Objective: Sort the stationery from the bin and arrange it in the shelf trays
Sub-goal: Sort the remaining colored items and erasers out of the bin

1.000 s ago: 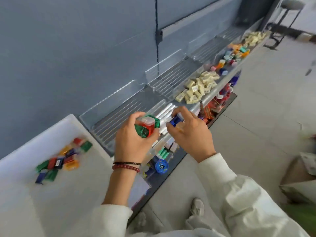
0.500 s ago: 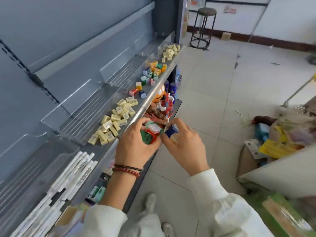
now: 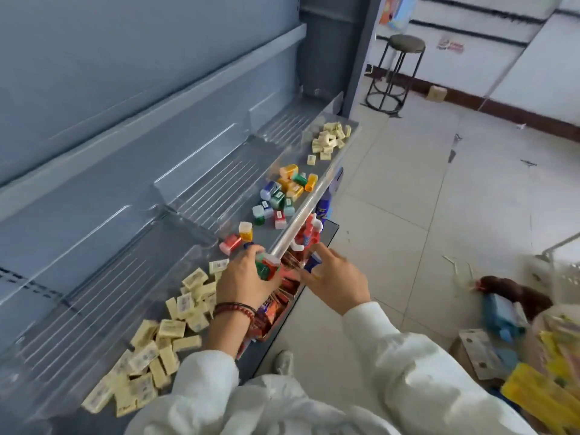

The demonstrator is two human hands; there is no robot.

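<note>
Currently, green and red stationery pieces (image 3: 266, 269) are clamped in the curled fingers of the left hand (image 3: 243, 279), at the clear front rail (image 3: 303, 213) of the shelf tray. A blue piece (image 3: 312, 262) is pinched by the right hand (image 3: 337, 285), just beside.

The shelf (image 3: 219, 196) runs from the lower left of the frame toward the top centre, split by dividers into trays. Flat packets (image 3: 157, 350) lie in the nearest tray, small cases (image 3: 279, 193) in the next, and farther packets (image 3: 329, 139) in the last. The left hand (image 3: 248, 277), gripping cases, is at the front rail (image 3: 301, 215). The right hand (image 3: 335, 284), pinching one, is just right of it, over what seems a lower shelf (image 3: 273, 309). A stool (image 3: 398, 73) stands at upper right and a heap of goods (image 3: 533, 356) lies at lower right.
</note>
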